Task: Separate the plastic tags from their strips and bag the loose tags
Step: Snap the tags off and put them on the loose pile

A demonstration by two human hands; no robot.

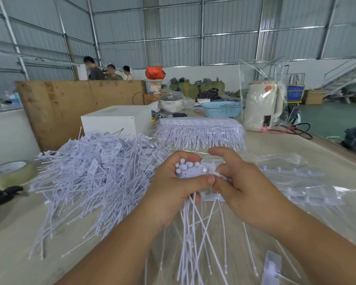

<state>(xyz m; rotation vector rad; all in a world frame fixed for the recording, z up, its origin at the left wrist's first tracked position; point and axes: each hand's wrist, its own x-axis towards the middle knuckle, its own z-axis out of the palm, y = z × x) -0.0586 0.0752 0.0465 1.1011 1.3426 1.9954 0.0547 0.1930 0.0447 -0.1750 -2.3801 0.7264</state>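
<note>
Warehouse counter [275, 145], pale. Left hand [173, 182] grips bunch of tags [190, 168] by heads, tails hanging toward camera. Right hand [240, 182] pinches one tag at bunch's right. Loose pile [95, 171] left of bunch. Tags look light, whippy, slippery; hold at stiff heads.

Single head cam, wide-angle, looking forward and down across the table [296, 153]; hands close at centre, shed wall [173, 27] far.
</note>
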